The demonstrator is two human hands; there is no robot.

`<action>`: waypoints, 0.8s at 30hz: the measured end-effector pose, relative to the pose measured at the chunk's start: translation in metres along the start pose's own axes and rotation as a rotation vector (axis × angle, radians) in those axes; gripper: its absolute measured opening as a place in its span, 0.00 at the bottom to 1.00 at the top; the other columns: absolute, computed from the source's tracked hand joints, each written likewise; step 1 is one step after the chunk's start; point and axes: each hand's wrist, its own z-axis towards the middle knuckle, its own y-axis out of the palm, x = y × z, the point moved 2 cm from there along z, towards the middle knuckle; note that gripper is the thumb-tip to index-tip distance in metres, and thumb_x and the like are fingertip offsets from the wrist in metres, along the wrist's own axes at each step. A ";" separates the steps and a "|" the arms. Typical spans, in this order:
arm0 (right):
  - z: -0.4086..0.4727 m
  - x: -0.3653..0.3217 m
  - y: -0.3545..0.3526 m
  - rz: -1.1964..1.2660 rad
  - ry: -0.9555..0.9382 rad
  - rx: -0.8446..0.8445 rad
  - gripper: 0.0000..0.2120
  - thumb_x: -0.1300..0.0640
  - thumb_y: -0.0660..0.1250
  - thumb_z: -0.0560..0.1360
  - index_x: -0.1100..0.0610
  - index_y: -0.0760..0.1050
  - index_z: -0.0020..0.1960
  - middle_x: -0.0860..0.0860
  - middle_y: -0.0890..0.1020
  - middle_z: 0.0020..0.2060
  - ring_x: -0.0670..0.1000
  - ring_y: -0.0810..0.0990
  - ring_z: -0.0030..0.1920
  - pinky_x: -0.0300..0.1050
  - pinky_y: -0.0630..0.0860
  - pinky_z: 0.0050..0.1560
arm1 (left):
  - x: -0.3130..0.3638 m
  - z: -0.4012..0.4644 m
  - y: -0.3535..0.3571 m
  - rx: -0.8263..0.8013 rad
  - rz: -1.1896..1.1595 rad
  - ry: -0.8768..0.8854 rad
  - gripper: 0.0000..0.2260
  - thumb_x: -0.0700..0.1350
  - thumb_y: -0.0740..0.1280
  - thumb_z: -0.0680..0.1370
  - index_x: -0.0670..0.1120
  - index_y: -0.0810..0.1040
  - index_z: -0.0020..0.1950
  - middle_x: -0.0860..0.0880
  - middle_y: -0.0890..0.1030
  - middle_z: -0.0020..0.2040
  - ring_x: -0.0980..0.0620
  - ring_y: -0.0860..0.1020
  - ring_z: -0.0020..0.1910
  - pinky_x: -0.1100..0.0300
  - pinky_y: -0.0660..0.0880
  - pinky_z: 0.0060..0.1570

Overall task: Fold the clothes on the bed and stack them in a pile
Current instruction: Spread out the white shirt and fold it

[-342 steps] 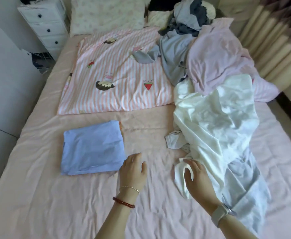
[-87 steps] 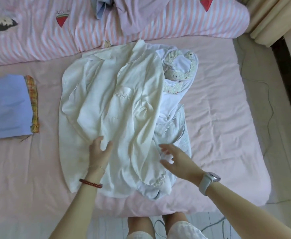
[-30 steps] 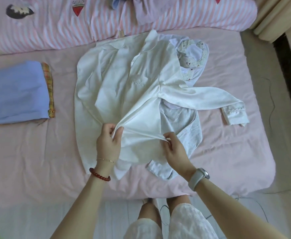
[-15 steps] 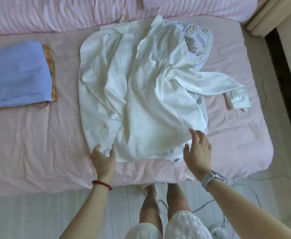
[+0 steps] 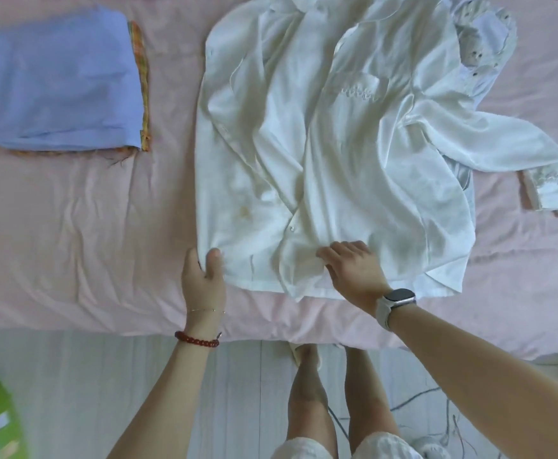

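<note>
Two hands work the white shirt's (image 5: 330,154) hem, mid-bed (image 5: 72,226).
Left hand (image 5: 204,276) pinches its seven o'clock corner; right hand (image 5: 353,270) grips the hem; folded blue cloth (image 5: 56,81) lies at ten o'clock.

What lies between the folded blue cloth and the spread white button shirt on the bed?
In the head view, only bare wrinkled pink bedsheet separates the folded blue cloth from the white button shirt.
</note>
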 end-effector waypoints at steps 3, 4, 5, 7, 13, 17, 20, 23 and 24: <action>-0.021 0.001 -0.019 0.026 -0.080 0.094 0.14 0.60 0.56 0.68 0.58 0.80 0.44 0.52 0.79 0.34 0.55 0.79 0.34 0.44 0.75 0.35 | -0.021 -0.014 -0.038 -0.039 0.188 0.081 0.05 0.44 0.61 0.80 0.42 0.71 0.48 0.50 0.74 0.33 0.51 0.72 0.31 0.59 0.68 0.31; -0.031 -0.001 -0.015 0.004 -0.121 0.004 0.15 0.60 0.56 0.69 0.57 0.80 0.47 0.52 0.80 0.38 0.55 0.80 0.38 0.44 0.76 0.38 | -0.033 -0.015 -0.050 -0.053 0.294 0.063 0.06 0.43 0.61 0.79 0.40 0.71 0.50 0.47 0.74 0.34 0.46 0.72 0.32 0.56 0.68 0.32; -0.038 -0.002 -0.010 -0.014 -0.133 -0.155 0.17 0.60 0.56 0.71 0.54 0.79 0.54 0.52 0.80 0.46 0.55 0.79 0.47 0.46 0.75 0.46 | -0.046 -0.015 -0.060 -0.084 0.406 0.006 0.06 0.41 0.61 0.79 0.38 0.72 0.51 0.43 0.76 0.37 0.42 0.73 0.35 0.53 0.68 0.34; -0.051 -0.002 0.003 -0.049 -0.083 -0.436 0.24 0.58 0.58 0.73 0.48 0.67 0.69 0.49 0.72 0.64 0.52 0.68 0.66 0.48 0.64 0.64 | -0.063 -0.011 -0.073 -0.149 0.560 -0.154 0.09 0.38 0.63 0.77 0.35 0.72 0.54 0.36 0.76 0.49 0.37 0.73 0.50 0.49 0.70 0.44; -0.031 -0.034 0.018 0.055 -0.031 -0.279 0.20 0.52 0.56 0.78 0.50 0.65 0.70 0.49 0.70 0.65 0.50 0.66 0.66 0.45 0.64 0.64 | -0.029 0.000 -0.024 -0.169 0.475 0.080 0.16 0.45 0.68 0.75 0.39 0.74 0.60 0.42 0.75 0.57 0.42 0.73 0.57 0.49 0.72 0.54; -0.016 -0.044 0.031 0.352 0.272 -0.220 0.17 0.57 0.57 0.78 0.52 0.70 0.67 0.49 0.74 0.61 0.49 0.71 0.61 0.43 0.71 0.58 | -0.003 0.009 0.038 -0.215 0.356 -0.090 0.17 0.55 0.67 0.73 0.43 0.71 0.52 0.49 0.72 0.47 0.50 0.73 0.44 0.60 0.66 0.37; -0.008 -0.036 0.033 0.712 0.525 -0.121 0.14 0.61 0.57 0.78 0.57 0.74 0.63 0.50 0.78 0.55 0.46 0.76 0.52 0.39 0.73 0.51 | 0.012 0.008 0.053 -0.083 0.374 -0.050 0.08 0.43 0.63 0.76 0.41 0.73 0.52 0.44 0.74 0.48 0.43 0.75 0.44 0.57 0.68 0.35; -0.004 -0.018 0.021 1.170 0.766 0.026 0.12 0.61 0.58 0.78 0.59 0.76 0.58 0.51 0.81 0.44 0.47 0.79 0.43 0.39 0.75 0.41 | 0.021 -0.003 0.043 -0.051 0.296 0.390 0.13 0.32 0.64 0.72 0.39 0.77 0.56 0.41 0.75 0.44 0.44 0.75 0.34 0.56 0.72 0.30; -0.002 -0.010 0.015 1.250 0.797 0.068 0.10 0.60 0.58 0.78 0.57 0.77 0.55 0.51 0.82 0.43 0.48 0.80 0.42 0.39 0.75 0.41 | 0.022 -0.012 0.037 -0.111 0.297 0.573 0.16 0.30 0.66 0.70 0.39 0.78 0.57 0.42 0.75 0.42 0.46 0.75 0.30 0.59 0.72 0.28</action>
